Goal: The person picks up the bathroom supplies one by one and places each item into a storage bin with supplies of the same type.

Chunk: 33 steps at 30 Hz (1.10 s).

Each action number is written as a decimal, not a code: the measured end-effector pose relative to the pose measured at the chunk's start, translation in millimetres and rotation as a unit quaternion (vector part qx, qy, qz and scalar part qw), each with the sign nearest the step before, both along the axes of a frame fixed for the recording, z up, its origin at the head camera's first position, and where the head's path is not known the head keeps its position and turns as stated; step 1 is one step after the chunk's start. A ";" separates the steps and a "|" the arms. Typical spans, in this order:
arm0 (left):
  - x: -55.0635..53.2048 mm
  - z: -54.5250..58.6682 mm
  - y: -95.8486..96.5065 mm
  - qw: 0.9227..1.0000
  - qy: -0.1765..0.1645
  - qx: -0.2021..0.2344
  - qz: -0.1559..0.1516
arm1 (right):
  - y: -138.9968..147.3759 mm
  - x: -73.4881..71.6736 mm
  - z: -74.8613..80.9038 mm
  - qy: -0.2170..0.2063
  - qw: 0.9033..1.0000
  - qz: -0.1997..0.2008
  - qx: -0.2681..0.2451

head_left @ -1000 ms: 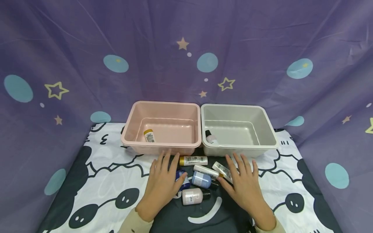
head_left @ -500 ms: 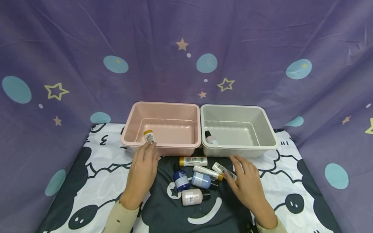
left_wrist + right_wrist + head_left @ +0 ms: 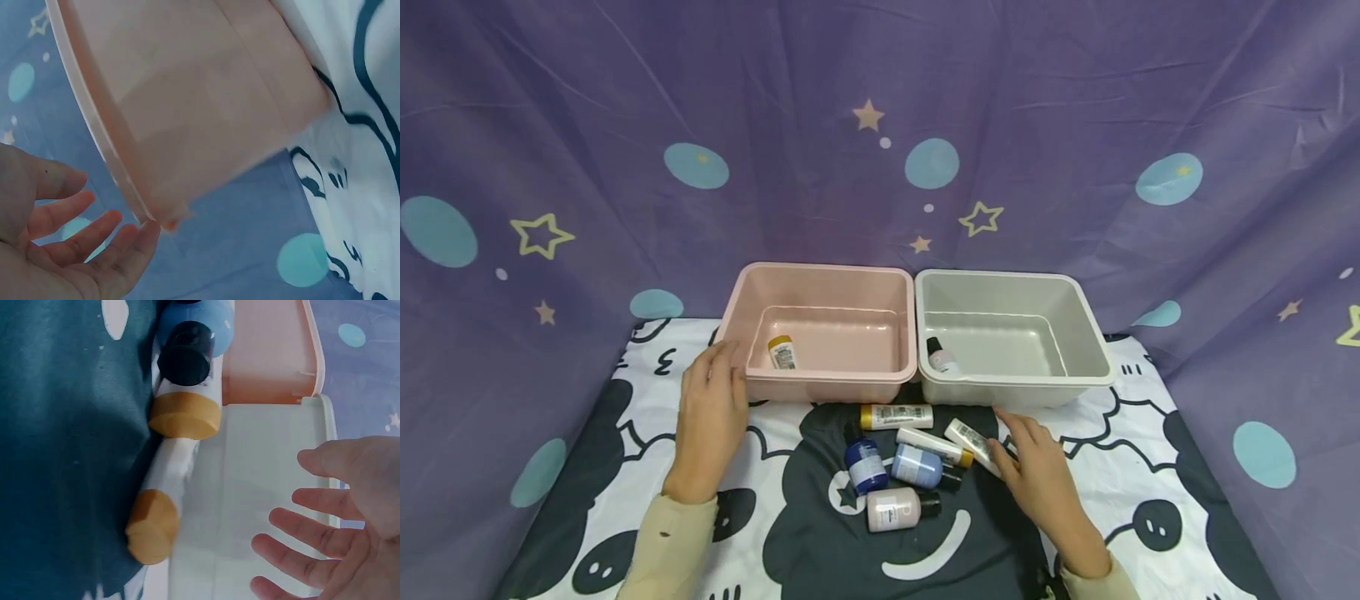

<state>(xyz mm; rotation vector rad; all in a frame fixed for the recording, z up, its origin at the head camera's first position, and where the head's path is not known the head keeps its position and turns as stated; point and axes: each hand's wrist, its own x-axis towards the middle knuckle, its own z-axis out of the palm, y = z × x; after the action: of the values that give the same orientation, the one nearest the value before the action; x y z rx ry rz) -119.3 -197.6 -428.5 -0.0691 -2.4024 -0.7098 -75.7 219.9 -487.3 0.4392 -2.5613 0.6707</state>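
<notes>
**Two tubs, four tubes, four bottles; both hands empty**

Step in hand, as judged: steadying or placing the pink tub (image 3: pixel 835 287), one tube (image 3: pixel 783 355) inside. Pale grey tub (image 3: pixel 1000 296), alongside: one bottle (image 3: pixel 943 358) inside. Three tubes (image 3: pixel 902 417) and three bottles (image 3: pixel 916 465), grouped on patterned cloth (image 3: pixel 842 575). Next move, if a lift, calls for fingers closing round one container. Left hand (image 3: pixel 709 417): fingers loosely extended, apparently touching the pink rim; gripping nothing. Right hand (image 3: pixel 1039 475): fingers parted, beside a white tube (image 3: pixel 967 437); nothing held, contact unclear.
</notes>
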 end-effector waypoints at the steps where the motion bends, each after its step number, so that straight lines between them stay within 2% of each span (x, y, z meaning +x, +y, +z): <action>1: -1.8 0.0 -3.7 1.000 -0.005 0.006 0.005 | 0.5 -0.6 -1.9 -0.014 1.000 -0.002 -0.010; 4: -5.6 -1.2 -13.6 0.999 -0.023 0.023 0.015 | 1.2 -2.1 -6.7 -0.060 0.997 -0.010 -0.038; 8: -8.4 -1.8 -22.2 0.996 -0.068 0.054 0.019 | 1.9 -3.8 -12.1 -0.121 0.990 -0.017 -0.065; 12: -11.0 -0.4 -27.3 0.988 -0.116 0.102 0.026 | 3.2 -5.3 -16.9 -0.170 0.982 -0.022 -0.080; 18: -14.4 -1.1 -35.6 0.970 -0.176 0.164 0.025 | 5.5 -7.7 -23.2 -0.207 0.975 -0.024 -0.073; 22: -16.0 -2.9 -38.8 0.963 -0.194 0.186 0.024 | 6.7 -8.9 -25.5 -0.232 0.971 -0.022 -0.052; 26: -16.3 -2.9 -40.4 0.958 -0.201 0.202 0.026 | 7.4 -9.2 -26.2 -0.238 0.970 -0.016 -0.034; 33: -15.7 -2.7 -40.7 0.956 -0.202 0.211 0.030 | 5.5 -9.6 -23.9 -0.255 0.967 -0.022 -0.012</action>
<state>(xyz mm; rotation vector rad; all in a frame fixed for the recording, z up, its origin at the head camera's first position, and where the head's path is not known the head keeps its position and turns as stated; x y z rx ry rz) -135.0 -238.3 -431.2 0.3571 -2.5533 -1.2949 -85.4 225.4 -511.3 0.2179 -3.0269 0.8927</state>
